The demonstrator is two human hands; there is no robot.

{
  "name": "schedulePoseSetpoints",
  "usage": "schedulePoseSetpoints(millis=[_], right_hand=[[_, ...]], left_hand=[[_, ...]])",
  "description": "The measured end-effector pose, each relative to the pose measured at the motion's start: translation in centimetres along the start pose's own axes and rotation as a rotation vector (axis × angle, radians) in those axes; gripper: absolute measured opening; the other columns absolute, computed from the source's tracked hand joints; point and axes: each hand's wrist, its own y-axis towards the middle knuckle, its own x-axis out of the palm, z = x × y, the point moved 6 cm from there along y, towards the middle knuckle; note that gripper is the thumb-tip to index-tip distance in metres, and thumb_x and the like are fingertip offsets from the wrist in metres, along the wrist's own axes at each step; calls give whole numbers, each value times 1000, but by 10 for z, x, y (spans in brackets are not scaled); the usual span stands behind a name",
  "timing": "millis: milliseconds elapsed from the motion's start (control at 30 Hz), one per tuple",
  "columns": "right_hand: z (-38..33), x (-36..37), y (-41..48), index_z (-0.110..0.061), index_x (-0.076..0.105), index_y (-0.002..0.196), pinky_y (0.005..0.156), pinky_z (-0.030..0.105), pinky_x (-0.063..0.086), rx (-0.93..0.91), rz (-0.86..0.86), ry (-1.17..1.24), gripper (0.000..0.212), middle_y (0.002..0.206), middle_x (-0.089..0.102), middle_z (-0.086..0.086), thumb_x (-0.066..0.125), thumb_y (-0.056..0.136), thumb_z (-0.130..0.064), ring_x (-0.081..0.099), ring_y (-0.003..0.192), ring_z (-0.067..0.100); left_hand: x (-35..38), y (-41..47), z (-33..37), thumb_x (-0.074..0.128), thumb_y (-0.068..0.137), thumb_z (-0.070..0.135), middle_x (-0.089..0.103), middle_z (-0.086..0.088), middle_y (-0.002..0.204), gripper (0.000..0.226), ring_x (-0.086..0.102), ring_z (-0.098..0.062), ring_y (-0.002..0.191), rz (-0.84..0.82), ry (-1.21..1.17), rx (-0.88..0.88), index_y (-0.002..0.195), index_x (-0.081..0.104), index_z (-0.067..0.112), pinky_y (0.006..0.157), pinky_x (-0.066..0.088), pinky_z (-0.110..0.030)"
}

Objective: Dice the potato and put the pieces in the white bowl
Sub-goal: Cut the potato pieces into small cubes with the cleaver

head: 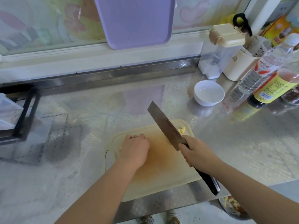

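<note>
A cream cutting board (161,172) lies on the steel counter in front of me. My left hand (135,148) is curled over potato on the board's left part; only a sliver of potato (120,148) shows at its edge. My right hand (196,152) grips the black handle of a cleaver (165,125), whose blade is raised and tilted over the board. A few yellow potato pieces (181,130) lie at the board's far right corner, behind the blade. The white bowl (208,92) stands empty on the counter beyond the board, to the right.
Bottles (265,78), a cream utensil holder (237,65) and a clear lidded container (218,50) crowd the back right. A purple tray (134,21) leans against the window. A black rack (24,110) stands at the left. A bowl of scraps (231,207) sits below the counter edge.
</note>
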Motion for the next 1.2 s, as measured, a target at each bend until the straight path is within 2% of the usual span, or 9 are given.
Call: schedulePoseSetpoints(millis=[133,233,367,467,533,700,967,1100,1200], right_hand=[[-4,1,0,-14,52,86,49,25,46,-5,-6,9,21,65,56,1,41,103,-21,55,48,12],[-7,-1,-2,-13,51,83,44,20,41,6,-12,74,21,57,54,0,42,102,-17,48,40,7],[-7,0,-4,-5,50,90,53,34,42,38,-121,430,14,63,51,5,45,100,-12,47,46,18],[-10,6,-5,-7,56,113,50,25,37,96,-263,769,15,67,48,5,44,104,-12,41,46,17],[-12,11,-5,-7,55,123,50,23,37,114,-335,903,22,66,47,4,44,105,-13,39,46,15],[-11,16,-4,-6,53,130,48,22,37,111,-379,959,27,66,47,5,43,105,-12,37,46,15],[8,5,5,-4,52,114,53,27,33,126,-244,835,16,66,47,3,43,104,-13,39,46,16],[15,-8,5,2,50,105,51,29,36,121,-101,636,14,66,49,4,44,101,-10,43,46,18],[20,-13,5,-4,51,90,54,35,43,110,11,414,10,64,50,7,43,96,-8,49,45,18]], left_hand=[[2,-3,-7,58,84,19,64,5,103,19,55,-20,99,-134,53,2,98,69,26,94,34,-35],[-11,-1,-7,59,89,33,65,7,106,19,57,-18,103,-76,-93,-9,104,69,29,96,38,-34],[-20,7,-19,53,99,26,68,6,109,25,65,-14,96,161,-1111,-355,120,64,19,87,50,-29],[-8,10,9,44,104,32,68,-10,113,36,66,-24,93,-128,-2175,-574,126,59,9,84,52,-37],[-11,4,24,35,105,39,67,-14,113,45,68,-27,91,-310,-2403,-530,126,58,7,82,55,-40],[-9,0,25,38,105,31,68,-14,102,40,68,-26,85,-319,-2416,-507,128,58,6,69,61,-35],[8,-4,6,46,103,24,68,-18,99,31,69,-25,80,-213,-2326,-616,113,66,2,79,60,-38],[13,3,2,48,102,13,67,-14,107,20,68,-21,88,-123,-2032,-588,116,61,6,84,56,-34],[15,13,-5,57,98,21,67,-6,111,12,68,-20,94,-14,-1487,-494,105,67,21,87,58,-37]])
